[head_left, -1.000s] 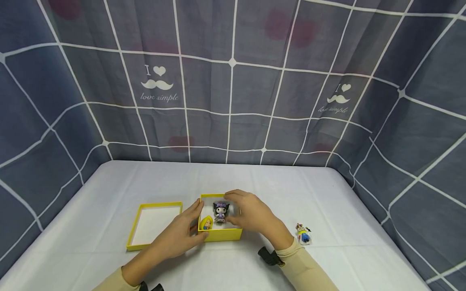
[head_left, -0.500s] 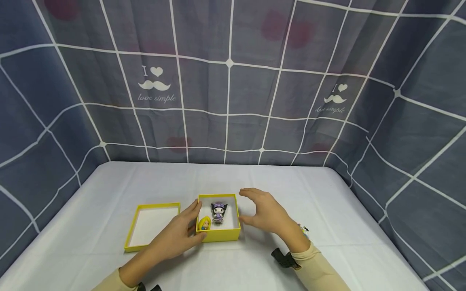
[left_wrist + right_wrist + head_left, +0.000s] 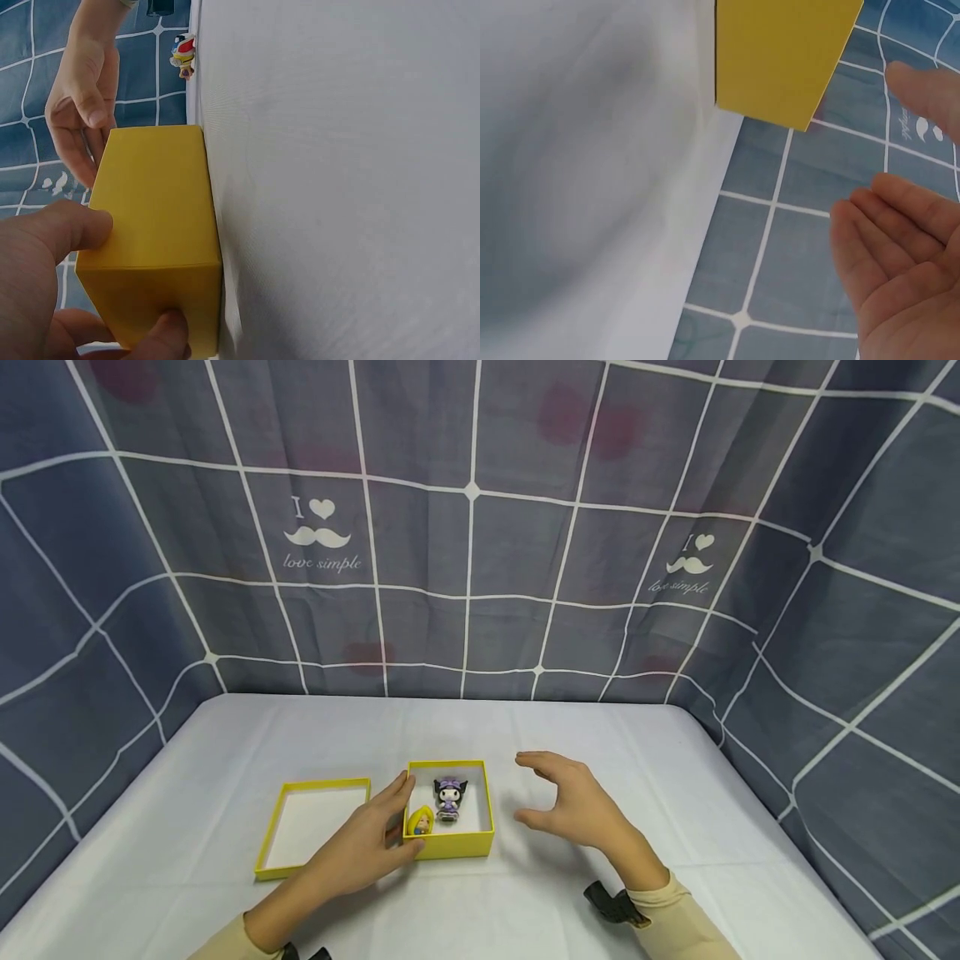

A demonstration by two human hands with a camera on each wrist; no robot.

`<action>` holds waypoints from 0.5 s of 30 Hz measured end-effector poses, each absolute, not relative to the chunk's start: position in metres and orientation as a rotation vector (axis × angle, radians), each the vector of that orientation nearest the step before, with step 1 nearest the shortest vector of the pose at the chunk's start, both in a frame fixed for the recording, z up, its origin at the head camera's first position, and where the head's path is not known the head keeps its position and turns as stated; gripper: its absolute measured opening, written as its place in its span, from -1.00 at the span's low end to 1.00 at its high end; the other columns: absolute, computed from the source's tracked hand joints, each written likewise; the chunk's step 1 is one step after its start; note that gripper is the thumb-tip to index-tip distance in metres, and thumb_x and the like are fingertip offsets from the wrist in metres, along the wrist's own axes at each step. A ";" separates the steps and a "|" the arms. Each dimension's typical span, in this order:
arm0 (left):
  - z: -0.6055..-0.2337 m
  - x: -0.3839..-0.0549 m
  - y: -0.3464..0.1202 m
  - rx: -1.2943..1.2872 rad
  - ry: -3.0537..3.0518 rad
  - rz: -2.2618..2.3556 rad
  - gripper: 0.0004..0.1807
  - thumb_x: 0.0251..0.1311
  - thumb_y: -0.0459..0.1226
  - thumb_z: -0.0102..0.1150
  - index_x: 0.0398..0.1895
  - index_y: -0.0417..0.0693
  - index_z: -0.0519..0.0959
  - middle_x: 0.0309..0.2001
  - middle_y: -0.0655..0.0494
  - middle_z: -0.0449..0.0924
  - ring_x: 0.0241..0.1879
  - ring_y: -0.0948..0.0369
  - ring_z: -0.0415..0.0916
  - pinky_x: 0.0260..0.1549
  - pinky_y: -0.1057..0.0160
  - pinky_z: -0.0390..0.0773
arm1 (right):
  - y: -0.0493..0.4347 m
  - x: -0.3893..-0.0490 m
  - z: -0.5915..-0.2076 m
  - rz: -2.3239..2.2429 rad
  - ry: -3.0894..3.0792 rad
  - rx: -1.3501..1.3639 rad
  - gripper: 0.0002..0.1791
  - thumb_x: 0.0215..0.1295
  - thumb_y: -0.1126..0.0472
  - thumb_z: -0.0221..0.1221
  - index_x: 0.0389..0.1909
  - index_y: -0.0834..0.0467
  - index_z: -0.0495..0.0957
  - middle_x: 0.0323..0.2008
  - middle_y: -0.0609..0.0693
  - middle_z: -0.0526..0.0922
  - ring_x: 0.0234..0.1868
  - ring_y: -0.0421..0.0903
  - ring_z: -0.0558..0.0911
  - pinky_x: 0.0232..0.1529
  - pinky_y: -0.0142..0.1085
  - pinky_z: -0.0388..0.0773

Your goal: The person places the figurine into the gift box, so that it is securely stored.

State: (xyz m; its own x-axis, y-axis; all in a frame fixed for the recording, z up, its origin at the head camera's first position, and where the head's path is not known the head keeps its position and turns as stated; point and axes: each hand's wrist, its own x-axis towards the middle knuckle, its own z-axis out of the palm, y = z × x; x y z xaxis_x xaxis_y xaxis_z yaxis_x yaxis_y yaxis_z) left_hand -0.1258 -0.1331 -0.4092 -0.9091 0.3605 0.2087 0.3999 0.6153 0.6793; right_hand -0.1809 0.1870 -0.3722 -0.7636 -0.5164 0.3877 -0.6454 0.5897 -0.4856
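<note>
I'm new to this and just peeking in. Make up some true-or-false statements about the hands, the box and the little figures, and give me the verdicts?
1. The left hand grips the yellow box. True.
2. The box is closed. False: it is open, and the lid lies to its left.
3. The right hand holds nothing. True.
4. Only one figure is in the box. False: the dark-eared figure and the yellow-haired figure are both inside.
</note>
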 end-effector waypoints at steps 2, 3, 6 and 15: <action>-0.409 -0.126 -0.133 -0.653 -2.777 -1.203 -0.07 0.14 -0.14 0.35 0.46 -0.35 0.09 0.50 -0.23 -0.08 0.44 -0.05 -0.01 0.00 0.35 0.52 | 0.191 -0.180 -0.373 0.932 -2.609 0.955 -0.25 -0.11 0.09 0.52 0.20 0.13 0.53 0.16 -0.14 0.56 0.10 -0.08 0.60 0.12 -0.21 0.51; -0.409 -0.125 -0.133 -0.651 -2.779 -1.208 -0.07 0.14 -0.14 0.35 0.46 -0.35 0.09 0.50 -0.22 -0.09 0.44 -0.05 -0.01 -0.01 0.36 0.52 | 0.192 -0.180 -0.374 0.936 -2.603 0.955 -0.24 -0.11 0.10 0.52 0.20 0.14 0.53 0.16 -0.13 0.56 0.10 -0.07 0.59 0.13 -0.19 0.51; -0.410 -0.125 -0.134 -0.648 -2.781 -1.202 -0.07 0.14 -0.13 0.35 0.46 -0.34 0.09 0.50 -0.21 -0.08 0.44 -0.05 -0.01 -0.01 0.35 0.52 | 0.198 -0.178 -0.376 0.932 -2.606 0.932 -0.23 -0.11 0.11 0.52 0.22 0.12 0.51 0.18 -0.14 0.54 0.14 -0.09 0.56 0.15 -0.20 0.49; -0.410 -0.126 -0.134 -0.674 -2.770 -1.207 -0.07 0.16 -0.12 0.33 0.46 -0.36 0.09 0.50 -0.23 -0.09 0.44 -0.07 -0.02 -0.01 0.32 0.54 | 0.219 -0.175 -0.382 0.946 -2.588 0.908 -0.21 -0.13 0.15 0.53 0.23 0.13 0.50 0.18 -0.12 0.54 0.15 -0.04 0.56 0.16 -0.20 0.48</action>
